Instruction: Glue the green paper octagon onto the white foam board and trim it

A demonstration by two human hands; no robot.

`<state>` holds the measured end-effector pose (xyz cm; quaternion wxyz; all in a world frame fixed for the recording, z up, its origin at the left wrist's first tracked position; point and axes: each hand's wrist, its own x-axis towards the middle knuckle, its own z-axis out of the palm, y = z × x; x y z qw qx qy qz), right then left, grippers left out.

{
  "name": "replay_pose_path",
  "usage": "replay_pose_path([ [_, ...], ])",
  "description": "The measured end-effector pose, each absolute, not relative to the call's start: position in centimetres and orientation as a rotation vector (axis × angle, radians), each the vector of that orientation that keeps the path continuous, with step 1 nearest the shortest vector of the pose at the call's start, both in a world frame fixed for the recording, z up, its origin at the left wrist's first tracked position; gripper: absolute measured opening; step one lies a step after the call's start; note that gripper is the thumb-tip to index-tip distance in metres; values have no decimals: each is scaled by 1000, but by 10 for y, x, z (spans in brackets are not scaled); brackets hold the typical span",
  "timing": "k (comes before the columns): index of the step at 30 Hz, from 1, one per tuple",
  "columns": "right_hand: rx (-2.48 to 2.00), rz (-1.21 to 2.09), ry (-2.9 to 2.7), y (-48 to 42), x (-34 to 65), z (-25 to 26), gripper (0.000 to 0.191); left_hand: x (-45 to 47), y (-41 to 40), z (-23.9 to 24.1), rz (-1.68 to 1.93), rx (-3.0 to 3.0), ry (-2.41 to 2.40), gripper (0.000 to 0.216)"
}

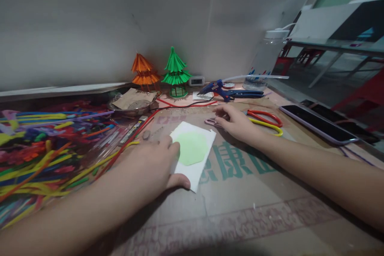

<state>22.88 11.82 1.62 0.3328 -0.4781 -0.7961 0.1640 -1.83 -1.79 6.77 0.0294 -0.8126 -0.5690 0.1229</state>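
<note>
My left hand (159,160) grips the left edge of a white card (196,178), the thumb at its near edge and the fingers along its side. On the card is a pale green rounded piece (192,149) with slightly angular edges. My right hand (235,124) is beyond the card to the right, its fingers curled down over a small pink tool (211,122). Only the tool's looped end shows; the rest is under the hand. Just right of that hand lie the red and yellow handles (267,122) of a hand tool, its head partly hidden.
Pipe cleaners (39,160) heap at the left beside a metal bowl (136,104). Orange (144,70) and green (177,73) tree-shaped crafts stand by the wall. A blue glue gun (219,88), a water bottle (262,62) and a phone (318,122) are at the right.
</note>
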Motion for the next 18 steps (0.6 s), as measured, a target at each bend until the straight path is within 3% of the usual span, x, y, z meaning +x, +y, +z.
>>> replay_pose_path([
  [4,-1205,392,-2077,123,233,19,30,-9,-28,75,486,-2416,-1815,56],
  [10,-1302,347,-2033,141,248,25,19,-28,-4,52,31,-2653,-1429,64],
  [18,-1457,268,-2054,207,254,32,46,-24,3,46,6,-2675,-1346,48],
])
